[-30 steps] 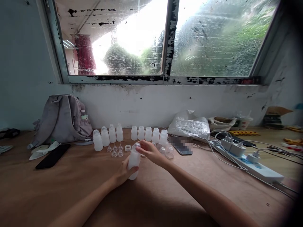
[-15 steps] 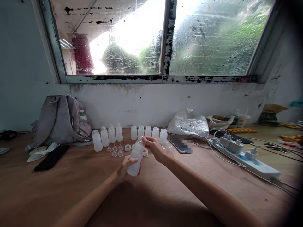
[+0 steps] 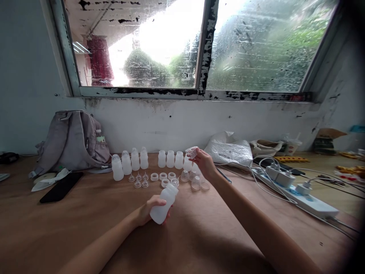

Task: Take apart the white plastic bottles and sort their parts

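Note:
My left hand (image 3: 148,210) is wrapped round a frosted white baby bottle (image 3: 162,207), tilted with its top up and to the right. My right hand (image 3: 205,164), raised apart from the bottle, pinches a clear bottle cap (image 3: 192,152). Beyond the held bottle lie several white rings (image 3: 154,177) and several clear nipples (image 3: 137,184). More clear caps (image 3: 195,183) stand below my right hand. Capped bottles (image 3: 135,160) form a row at the back left, and open-topped bottles (image 3: 170,160) one at the back middle, partly hidden by my right hand.
A grey backpack (image 3: 72,140) and a black phone (image 3: 61,188) are on the left. A silver bag (image 3: 229,150) lies against the wall. On the right, a white power strip (image 3: 308,201) with plugs and cables runs along the brown table (image 3: 114,213).
My right hand has moved from the bottle's top up and to the right, taking the clear cap with it. The bottle in my left hand has come slightly lower and tilts more.

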Motion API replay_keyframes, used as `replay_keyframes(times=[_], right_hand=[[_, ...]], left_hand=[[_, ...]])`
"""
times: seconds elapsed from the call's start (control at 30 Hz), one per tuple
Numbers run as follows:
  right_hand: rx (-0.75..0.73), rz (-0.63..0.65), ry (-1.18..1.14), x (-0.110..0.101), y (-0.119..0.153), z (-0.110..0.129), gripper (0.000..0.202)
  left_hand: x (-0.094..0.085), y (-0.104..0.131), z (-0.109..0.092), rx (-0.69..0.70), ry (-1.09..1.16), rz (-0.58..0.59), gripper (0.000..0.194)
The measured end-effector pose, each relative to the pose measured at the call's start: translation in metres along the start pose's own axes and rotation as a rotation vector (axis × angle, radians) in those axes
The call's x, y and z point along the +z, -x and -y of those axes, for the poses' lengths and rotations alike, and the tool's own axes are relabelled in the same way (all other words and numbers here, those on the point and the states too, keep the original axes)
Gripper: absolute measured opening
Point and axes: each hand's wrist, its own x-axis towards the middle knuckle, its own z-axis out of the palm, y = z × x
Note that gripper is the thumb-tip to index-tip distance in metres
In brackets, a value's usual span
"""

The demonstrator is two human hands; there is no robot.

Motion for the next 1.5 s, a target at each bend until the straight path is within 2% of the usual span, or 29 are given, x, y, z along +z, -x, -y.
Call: replay_keyframes(times=[0.03, 0.07, 0.17, 0.33, 0.43, 0.53, 0.67, 0.97, 1.3, 1.43, 1.5], right_hand=[[-0.011, -0.037, 0.047, -0.01, -0.006, 0.005, 0.029], [-0.003, -0.017, 0.113, -0.018, -0.01, 0.008, 0.031], [0.007, 0.113, 0.443, -0.03, -0.014, 0.011, 0.031], [-0.07, 0.292, 1.069, -0.022, -0.01, -0.005, 0.026], [-0.042, 0.437, 1.259, -0.019, -0.007, -0.015, 0.024], [-0.045, 0.46, 1.359, -0.021, -0.004, -0.022, 0.025], [-0.045, 0.44, 1.447, -0.024, -0.003, -0.027, 0.02], [-0.064, 0.44, 1.524, -0.026, -0.004, -0.034, 0.022], [-0.061, 0.403, 1.409, -0.026, -0.004, -0.032, 0.024], [-0.117, 0.46, 1.258, -0.011, 0.003, -0.021, 0.017], [-0.109, 0.541, 1.128, 0.002, 0.012, -0.015, 0.029]], left_hand=[[0.002, 0.001, 0.0, 0.009, -0.007, 0.005, 0.029], [0.003, 0.002, 0.0, 0.021, -0.006, 0.0, 0.029], [0.008, 0.003, -0.001, 0.038, -0.005, -0.036, 0.03], [0.008, 0.002, -0.003, 0.034, 0.007, -0.066, 0.031], [0.007, 0.002, -0.001, 0.038, 0.006, -0.055, 0.031], [0.007, 0.003, -0.001, 0.048, 0.007, -0.054, 0.03], [0.009, 0.003, -0.002, 0.04, -0.001, -0.051, 0.031], [0.01, 0.003, -0.004, 0.027, -0.005, -0.047, 0.03], [0.01, 0.003, -0.003, 0.036, -0.017, -0.05, 0.031], [0.014, 0.002, -0.002, 0.109, -0.052, -0.155, 0.033], [0.017, 0.001, -0.002, 0.182, -0.161, -0.274, 0.031]])
